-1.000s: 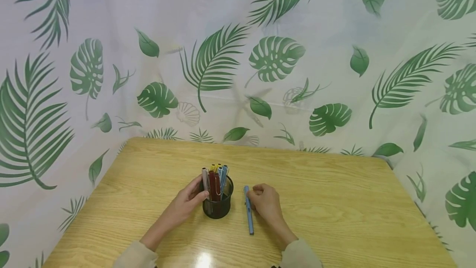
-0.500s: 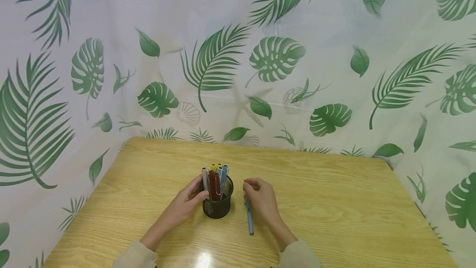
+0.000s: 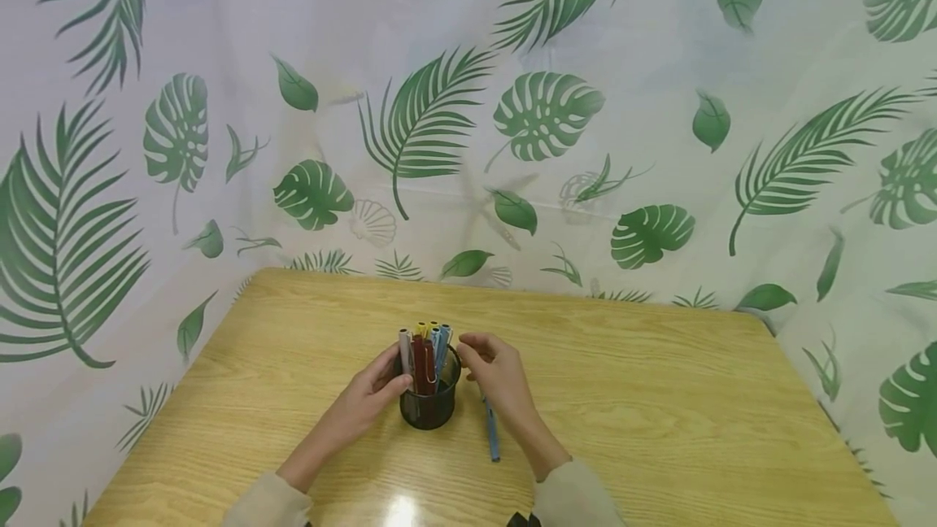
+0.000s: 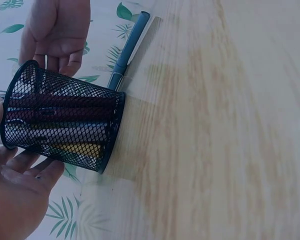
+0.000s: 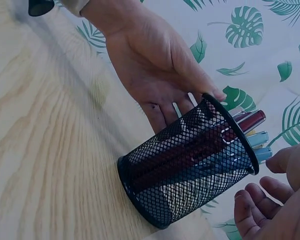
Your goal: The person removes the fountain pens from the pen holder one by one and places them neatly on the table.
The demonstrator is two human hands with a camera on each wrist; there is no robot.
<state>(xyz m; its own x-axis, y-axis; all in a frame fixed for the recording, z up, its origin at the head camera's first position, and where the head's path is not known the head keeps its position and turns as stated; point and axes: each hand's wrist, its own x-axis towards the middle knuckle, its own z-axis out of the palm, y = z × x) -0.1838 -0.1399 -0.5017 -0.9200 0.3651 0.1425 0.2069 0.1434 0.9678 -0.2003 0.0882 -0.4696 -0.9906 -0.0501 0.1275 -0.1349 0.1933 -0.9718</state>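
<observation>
A black mesh pen holder (image 3: 427, 411) stands upright on the table with several pens in it: grey, dark red (image 5: 252, 121), yellow and blue (image 5: 260, 138) ones. My left hand (image 3: 366, 397) grips its left side, the thumb at the front near the rim and the fingers around the back. My right hand (image 3: 503, 372) is at the holder's right rim, fingers loosely bent with nothing between them; in the right wrist view its fingertips (image 5: 276, 162) are close to the blue pens' ends. A blue capped pen (image 3: 493, 433) lies on the table right of the holder, its far end hidden under my right hand.
The wooden table (image 3: 659, 413) reaches back to a white curtain (image 3: 644, 63) printed with green leaves, which also hangs at the left and right sides. Light glares off the table near its front edge.
My right hand has left the blue pen's far end and moved left and away from me to the holder's rim. The pen, the holder and my left hand have stayed in place.
</observation>
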